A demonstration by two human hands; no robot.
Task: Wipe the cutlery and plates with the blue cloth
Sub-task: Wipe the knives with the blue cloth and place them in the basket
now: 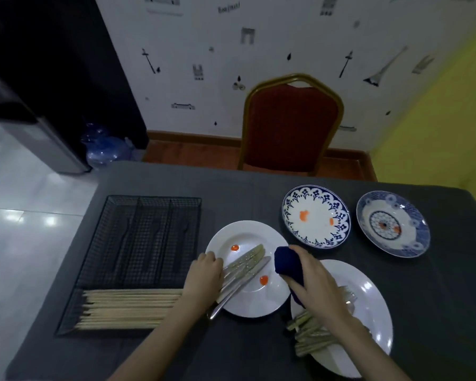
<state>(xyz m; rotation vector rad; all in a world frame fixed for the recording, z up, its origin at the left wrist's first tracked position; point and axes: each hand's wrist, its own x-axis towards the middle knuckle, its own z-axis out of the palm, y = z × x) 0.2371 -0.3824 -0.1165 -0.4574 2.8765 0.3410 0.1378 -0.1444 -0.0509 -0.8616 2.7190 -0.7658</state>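
Head camera looks down on a table draped in a dark grey cloth point(245, 350). At far left a black wire cutlery tray point(146, 240) sits on it, its three upper compartments showing dark outlines I cannot identify, its long lower compartment filled with pale wooden chopsticks point(129, 307) lying side by side.

Just right of the tray, the left hand point(204, 273) reaches in from below with its fingers curled over the handles of a bundle of table knives point(245, 266), gripping them. The knives lie diagonally across a plain white plate point(231, 235), blades pointing up and right, handle ends overhanging the near rim. Two orange-red smears mark this plate, one near its upper left and one beside the blades.

The right hand point(316, 281) hovers over the gap between this plate and a larger white plate point(374, 306) nearer the camera, fingers wrapped round a bunched dark blue cloth point(287, 264) that bulges out past the knuckles toward the knife tips. Under the right forearm, on the larger plate, lies a heap of forks point(313, 334); tines show beside the wrist.

Farther back stand two patterned blue-and-white plates: one with a scalloped border point(316, 215), bearing orange smears, and one with a round central medallion point(393, 224). Beyond the table is a red chair with a gold frame point(290, 125).
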